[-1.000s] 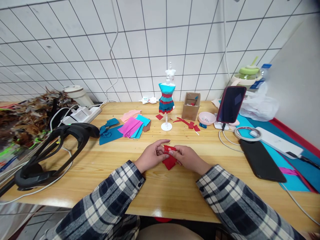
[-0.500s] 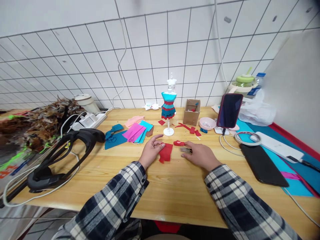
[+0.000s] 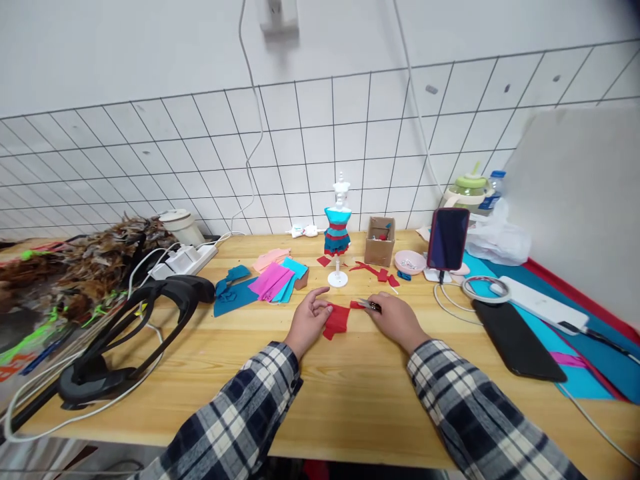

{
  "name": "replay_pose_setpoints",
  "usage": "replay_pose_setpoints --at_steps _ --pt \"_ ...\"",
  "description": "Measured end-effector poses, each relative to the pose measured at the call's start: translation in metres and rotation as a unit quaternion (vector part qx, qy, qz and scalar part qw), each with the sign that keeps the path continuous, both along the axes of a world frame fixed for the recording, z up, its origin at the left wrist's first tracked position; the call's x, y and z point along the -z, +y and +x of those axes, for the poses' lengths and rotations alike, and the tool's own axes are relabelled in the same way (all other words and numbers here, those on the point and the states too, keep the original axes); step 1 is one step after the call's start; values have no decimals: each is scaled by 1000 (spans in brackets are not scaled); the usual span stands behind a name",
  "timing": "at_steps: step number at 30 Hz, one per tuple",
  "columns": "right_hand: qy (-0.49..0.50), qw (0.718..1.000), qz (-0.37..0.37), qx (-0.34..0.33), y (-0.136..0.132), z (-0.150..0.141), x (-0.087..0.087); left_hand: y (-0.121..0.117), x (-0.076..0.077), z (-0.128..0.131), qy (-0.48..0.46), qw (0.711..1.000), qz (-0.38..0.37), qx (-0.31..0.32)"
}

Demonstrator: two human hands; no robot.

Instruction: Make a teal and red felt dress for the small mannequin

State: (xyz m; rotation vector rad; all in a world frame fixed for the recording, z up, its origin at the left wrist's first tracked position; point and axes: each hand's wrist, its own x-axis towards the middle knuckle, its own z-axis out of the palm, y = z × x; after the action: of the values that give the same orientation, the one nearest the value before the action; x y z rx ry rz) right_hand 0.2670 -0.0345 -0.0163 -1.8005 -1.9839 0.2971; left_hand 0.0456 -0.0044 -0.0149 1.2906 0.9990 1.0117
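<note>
My left hand pinches the edge of a red cloth piece between thumb and fingers, just above the table. My right hand is closed on small thread snips, whose blades point left toward the cloth. A small folded red strip lies at the blade tips; I cannot tell whether it is pinched there. Behind the hands, a white mini dress form stands upright in a tiered turquoise, red and dark blue dress.
Pink and blue cloth pieces lie to the left, with a black headset frame nearer. Red scraps, a cardboard box and a pink bowl sit behind right. A propped phone and a black phone are farther right.
The view has tilted up slightly. The snips in my right hand have turned, their blades now angled up-left over the red strip. My left hand keeps hold of the red cloth piece.
</note>
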Motion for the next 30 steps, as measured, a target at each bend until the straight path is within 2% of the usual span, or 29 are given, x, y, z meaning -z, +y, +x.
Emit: replay_pose_setpoints --at_steps 3,5,7,9,12,13,15,17,19,20,22,24,27,29,30 --pt "106 991 55 62 10 12 -4 1 2 -2 -11 1000 -4 -1" --pt "145 980 70 115 25 23 -17 2 4 -1 -10 1000 1 -2" --pt "112 979 95 141 48 35 -39 3 6 0 -1 1000 9 -4" --pt "58 969 126 206 77 44 -63 4 9 2 12 1000 22 -10" --pt "5 960 121 251 114 52 -87 3 12 3 46 998 50 -13" --pt "1 961 118 248 122 52 -89 3 13 3 57 997 58 -12" --pt "20 957 140 253 124 51 -81 2 14 3 70 995 65 -10" --pt "78 943 181 267 110 48 -61 1 15 3 75 995 64 -13" --pt "158 926 215 268 84 41 -37 -1 15 3 77 995 63 -19" --pt "189 924 217 252 70 36 -27 -2 14 3 74 995 61 -21" --pt "239 938 172 184 45 25 -11 -4 11 4 62 996 56 -24" --pt "268 946 148 106 29 11 -6 -8 6 4 40 998 46 -26" --pt "280 959 5 -33 21 -11 -7 -15 -4 5 11 998 48 -32" --pt "308 943 -81 -95 20 -21 -8 -18 -9 5 4 997 62 -43" --pt "351 922 -121 -113 19 -24 -8 -20 -11 3 0 996 74 -54"
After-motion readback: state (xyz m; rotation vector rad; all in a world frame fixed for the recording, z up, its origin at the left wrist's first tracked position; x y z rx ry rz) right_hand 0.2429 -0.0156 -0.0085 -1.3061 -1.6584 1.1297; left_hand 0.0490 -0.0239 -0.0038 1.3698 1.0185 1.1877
